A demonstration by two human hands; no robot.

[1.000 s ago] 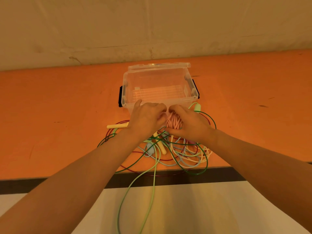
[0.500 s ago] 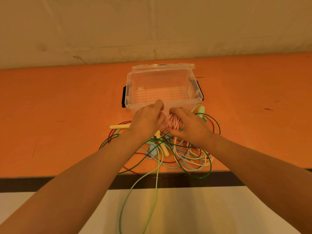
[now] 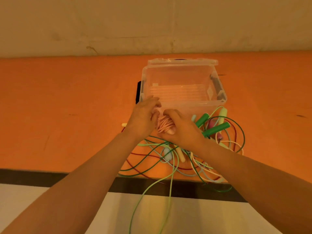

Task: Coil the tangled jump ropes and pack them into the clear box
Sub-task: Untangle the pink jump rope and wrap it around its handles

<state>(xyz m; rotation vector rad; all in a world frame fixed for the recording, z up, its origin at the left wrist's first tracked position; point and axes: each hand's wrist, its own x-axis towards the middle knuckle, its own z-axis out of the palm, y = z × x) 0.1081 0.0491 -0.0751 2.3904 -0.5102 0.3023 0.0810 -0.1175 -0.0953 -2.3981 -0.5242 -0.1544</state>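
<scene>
Pink rope: a pink coil [image 3: 164, 126] is held up between both hands, just in front of the clear box [image 3: 184, 105] near wall, a bit toward the box's left end.
Left hand: left hand [image 3: 143, 115] is curled round the far-left side of the coil; its fingers [image 3: 152, 100] reach up to the box rim, touching or nearly, can't tell.
Right hand: right hand [image 3: 181, 130] is wrapped round the near-right side, thumb under the strands. Both hands are grasping the coil, not let go.
Key relation: the box opening is straight ahead and a little up from the coil. Coil strands run near to far, approx. The box's long side runs left to right. So I think the next move is lift over the near wall, then drop in.
Nearer hand: left hand is nearer the rim.
Box: looks empty inside, lid tipped open at the back.
Other ropes: tangled ropes [image 3: 170, 159] lie on the orange counter [image 3: 67, 102] under and right of the hands. Green handles [image 3: 217, 129] sit just right of the right hand. One light green rope [image 3: 170, 200] hangs off the near edge.
Risk: my guess, a loose end could catch in the tangle.
Room: plain wall [image 3: 152, 22] behind the counter, pale floor [image 3: 109, 217] below.
</scene>
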